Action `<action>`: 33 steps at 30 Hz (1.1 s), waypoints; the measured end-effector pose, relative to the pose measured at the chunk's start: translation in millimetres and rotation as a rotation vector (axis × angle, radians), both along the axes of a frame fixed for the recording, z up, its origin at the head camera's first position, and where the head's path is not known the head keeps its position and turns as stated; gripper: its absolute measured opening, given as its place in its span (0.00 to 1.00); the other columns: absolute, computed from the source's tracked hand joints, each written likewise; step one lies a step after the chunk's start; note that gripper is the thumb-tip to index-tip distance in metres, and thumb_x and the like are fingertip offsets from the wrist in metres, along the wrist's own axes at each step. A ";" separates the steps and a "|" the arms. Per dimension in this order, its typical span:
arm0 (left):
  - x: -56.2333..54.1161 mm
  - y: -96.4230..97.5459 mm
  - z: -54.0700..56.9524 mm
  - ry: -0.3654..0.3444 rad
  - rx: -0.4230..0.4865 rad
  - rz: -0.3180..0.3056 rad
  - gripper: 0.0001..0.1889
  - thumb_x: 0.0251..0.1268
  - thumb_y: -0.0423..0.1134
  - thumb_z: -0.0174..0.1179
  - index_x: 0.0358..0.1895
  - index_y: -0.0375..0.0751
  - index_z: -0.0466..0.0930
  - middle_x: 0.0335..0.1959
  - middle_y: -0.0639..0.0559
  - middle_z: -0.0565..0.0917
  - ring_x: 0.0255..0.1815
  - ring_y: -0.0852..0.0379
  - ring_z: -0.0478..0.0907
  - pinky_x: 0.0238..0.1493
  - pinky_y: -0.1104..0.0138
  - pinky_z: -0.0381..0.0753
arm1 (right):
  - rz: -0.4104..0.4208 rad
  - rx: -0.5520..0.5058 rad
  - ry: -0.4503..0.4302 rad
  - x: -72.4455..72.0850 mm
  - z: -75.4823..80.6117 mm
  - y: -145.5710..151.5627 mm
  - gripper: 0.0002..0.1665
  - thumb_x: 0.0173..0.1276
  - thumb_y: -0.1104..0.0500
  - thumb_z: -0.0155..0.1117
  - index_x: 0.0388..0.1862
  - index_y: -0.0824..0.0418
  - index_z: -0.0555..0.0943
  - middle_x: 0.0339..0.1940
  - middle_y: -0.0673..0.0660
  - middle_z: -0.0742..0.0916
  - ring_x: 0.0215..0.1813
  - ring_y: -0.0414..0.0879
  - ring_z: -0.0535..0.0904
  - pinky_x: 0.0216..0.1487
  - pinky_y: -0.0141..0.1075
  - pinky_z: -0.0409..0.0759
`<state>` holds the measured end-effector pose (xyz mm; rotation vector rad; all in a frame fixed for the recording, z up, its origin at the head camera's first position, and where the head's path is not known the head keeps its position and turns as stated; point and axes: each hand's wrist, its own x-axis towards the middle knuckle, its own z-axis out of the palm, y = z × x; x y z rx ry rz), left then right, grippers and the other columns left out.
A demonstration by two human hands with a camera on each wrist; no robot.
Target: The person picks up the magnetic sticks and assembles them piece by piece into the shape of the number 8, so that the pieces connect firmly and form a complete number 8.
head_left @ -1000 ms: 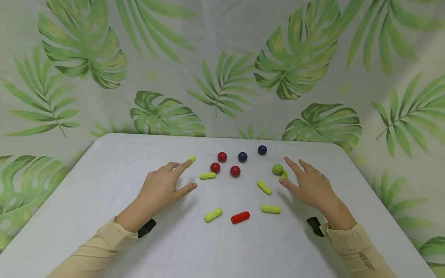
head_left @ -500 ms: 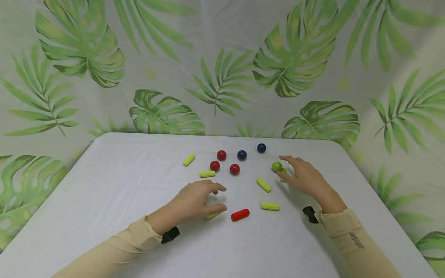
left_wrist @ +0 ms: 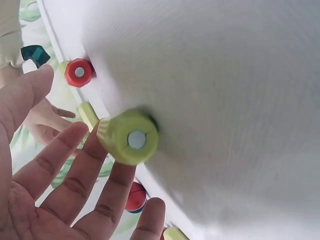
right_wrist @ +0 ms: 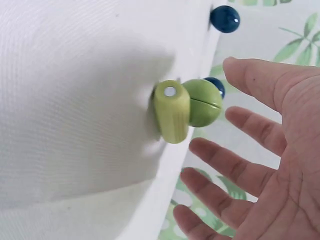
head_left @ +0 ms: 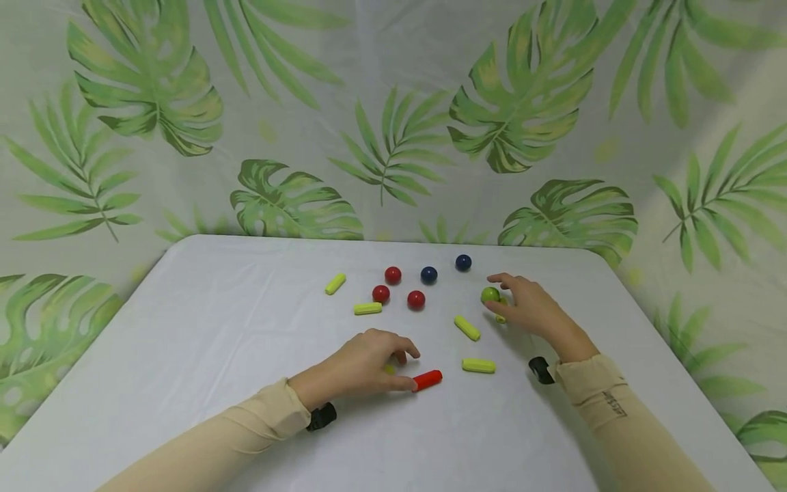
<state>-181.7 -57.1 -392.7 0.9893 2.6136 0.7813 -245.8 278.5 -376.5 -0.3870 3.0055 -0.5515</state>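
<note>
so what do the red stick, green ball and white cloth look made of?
Red stick: likely plastic or painted wood, satin; faceted sides, pale disc set in its end. Green ball: glossy, lacquered wood or plastic, unclear; bright highlight, thin groove. White cloth: matte woven fabric, probably; fine ribbed texture, soft creases.

The head camera looks forward and down over the bench (head_left: 154, 328), left hand (head_left: 365, 362) and right hand (head_left: 529, 307) — the wrist cameras sit closer, tilted; the left shares the red stick (left_wrist: 79, 72) with the head view, the right the green ball (right_wrist: 202, 102).
</note>
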 end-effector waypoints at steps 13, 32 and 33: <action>0.4 9.7 -3.4 0.037 -0.026 -0.005 0.17 0.61 0.47 0.80 0.51 0.49 0.91 0.35 0.59 0.87 0.39 0.63 0.76 0.42 0.69 0.75 | 0.004 -0.038 -0.030 -14.4 -14.4 1.5 0.33 0.80 0.52 0.66 0.77 0.64 0.73 0.69 0.75 0.82 0.65 0.69 0.81 0.63 0.63 0.79; -0.7 16.2 -8.2 0.073 -0.086 0.013 0.09 0.63 0.48 0.78 0.43 0.54 0.93 0.33 0.64 0.83 0.40 0.65 0.74 0.44 0.63 0.73 | -0.026 -0.069 -0.019 -18.7 -24.5 4.2 0.28 0.81 0.55 0.65 0.74 0.64 0.76 0.66 0.73 0.84 0.67 0.69 0.81 0.68 0.64 0.78; -0.6 16.8 -8.8 0.077 -0.087 0.012 0.09 0.62 0.48 0.78 0.43 0.54 0.93 0.32 0.64 0.83 0.40 0.65 0.73 0.44 0.63 0.73 | -0.028 -0.069 -0.018 -18.4 -24.6 4.5 0.28 0.81 0.54 0.65 0.74 0.63 0.76 0.66 0.73 0.84 0.68 0.69 0.81 0.68 0.64 0.78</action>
